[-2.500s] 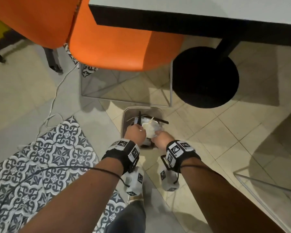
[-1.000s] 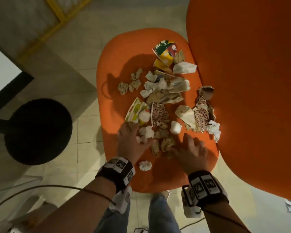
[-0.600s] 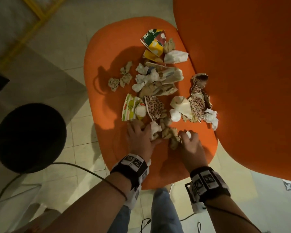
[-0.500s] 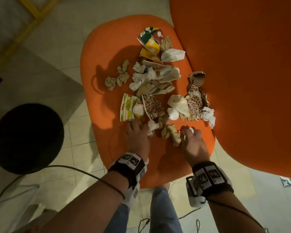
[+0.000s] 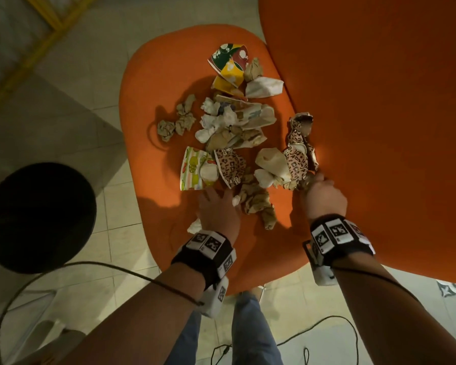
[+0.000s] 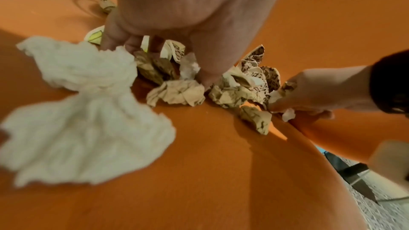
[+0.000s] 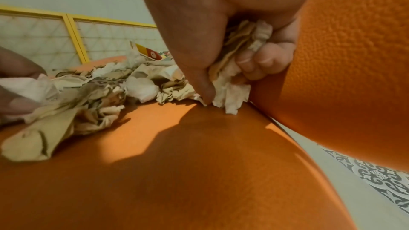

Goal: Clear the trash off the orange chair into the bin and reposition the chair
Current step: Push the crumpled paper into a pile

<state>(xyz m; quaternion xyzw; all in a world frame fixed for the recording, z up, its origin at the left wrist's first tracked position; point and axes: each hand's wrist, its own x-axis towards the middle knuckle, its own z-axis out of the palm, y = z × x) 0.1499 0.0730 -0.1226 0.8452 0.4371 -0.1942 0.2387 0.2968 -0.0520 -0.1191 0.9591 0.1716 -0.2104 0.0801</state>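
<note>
- Most of the job is left, by the look of it: the crumpled paper trash (image 5: 237, 143) lies scattered over the middle of the orange upholstered chair (image 5: 158, 83), and no bin shows in any view.
- Your right hand (image 5: 325, 197), at centre right of the head view, has its grip clamped on a wad of white and tan paper scraps (image 7: 234, 76) at the right edge of the heap, next to the chair's backrest.
- Your left hand (image 5: 217, 210) lies at the near edge of the heap, fingers reaching into brown paper balls (image 5: 256, 200); you cannot tell from these views whether its grip has closed on anything.
- One white tissue (image 5: 194, 226) sits apart, just left of your left wrist.
- Carrying to the bin and repositioning the chair are not yet done.
- Pale tiled floor (image 5: 95, 40) surrounds the chair; a black round base (image 5: 37, 217) sits at lower left, yellow framing at upper left.
</note>
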